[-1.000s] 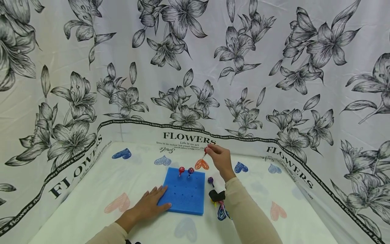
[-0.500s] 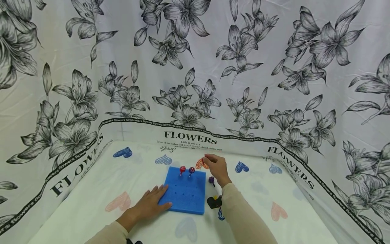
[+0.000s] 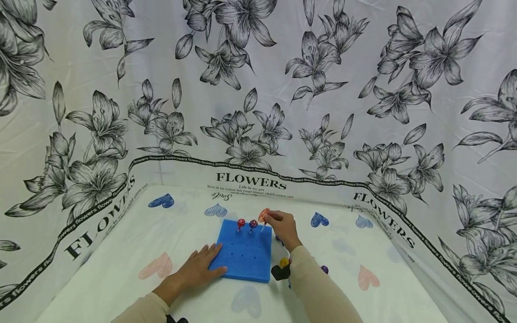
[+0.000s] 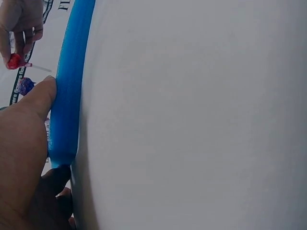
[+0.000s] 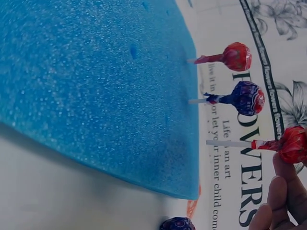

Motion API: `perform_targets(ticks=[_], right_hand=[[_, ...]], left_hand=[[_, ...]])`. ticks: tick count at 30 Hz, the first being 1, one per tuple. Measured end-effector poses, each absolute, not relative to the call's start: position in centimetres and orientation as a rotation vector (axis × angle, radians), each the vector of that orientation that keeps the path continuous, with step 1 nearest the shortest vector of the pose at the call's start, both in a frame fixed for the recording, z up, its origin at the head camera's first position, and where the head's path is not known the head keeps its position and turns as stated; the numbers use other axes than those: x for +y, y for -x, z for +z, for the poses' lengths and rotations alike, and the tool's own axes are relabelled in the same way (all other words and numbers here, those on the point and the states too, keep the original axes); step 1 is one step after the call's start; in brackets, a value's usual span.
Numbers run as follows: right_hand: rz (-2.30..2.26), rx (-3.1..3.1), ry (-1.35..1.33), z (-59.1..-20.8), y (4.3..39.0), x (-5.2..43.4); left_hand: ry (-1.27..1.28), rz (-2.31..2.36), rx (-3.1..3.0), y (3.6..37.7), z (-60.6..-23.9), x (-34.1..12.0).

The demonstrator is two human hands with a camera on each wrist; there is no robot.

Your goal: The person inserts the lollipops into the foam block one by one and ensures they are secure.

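My left hand rests with spread fingers on the left side of a blue foam block dotted with small holes. In the left wrist view, its thumb lies along the block's near edge. My right hand pinches a red-wrapped lollipop by its candy head. The white stick points down at the block's far right corner; its bare end shows in the right wrist view. To its left, a red lollipop and a purple-blue lollipop stand upright in the far row.
Right of the block, a yellow-wrapped lollipop lies partly behind the black wrist camera. One purple lollipop shows beyond the right sleeve; another purple lollipop lies beside the block. A flower-print cloth rises behind the table.
My right hand has come down and nearer with the red lollipop, bringing its stick over the block's far right corner. My left hand has stayed in place.
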State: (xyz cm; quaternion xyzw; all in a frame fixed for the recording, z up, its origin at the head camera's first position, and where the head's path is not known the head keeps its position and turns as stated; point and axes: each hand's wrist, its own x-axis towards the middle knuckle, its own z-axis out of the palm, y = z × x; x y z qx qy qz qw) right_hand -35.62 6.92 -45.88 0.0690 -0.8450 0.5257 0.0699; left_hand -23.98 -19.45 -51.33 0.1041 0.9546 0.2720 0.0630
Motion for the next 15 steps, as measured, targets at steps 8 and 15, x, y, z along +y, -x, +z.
perform_targets(ticks=[8,15], right_hand=[[1.55,-2.601,-0.188,-46.6,35.6,6.7],[1.548,-2.639,-0.21,-47.0,35.7,6.9]], left_hand=[[-0.304,0.818,2.882,23.8,-51.1,-19.4],[-0.312,0.82,2.886,23.7,-51.0,-19.3]])
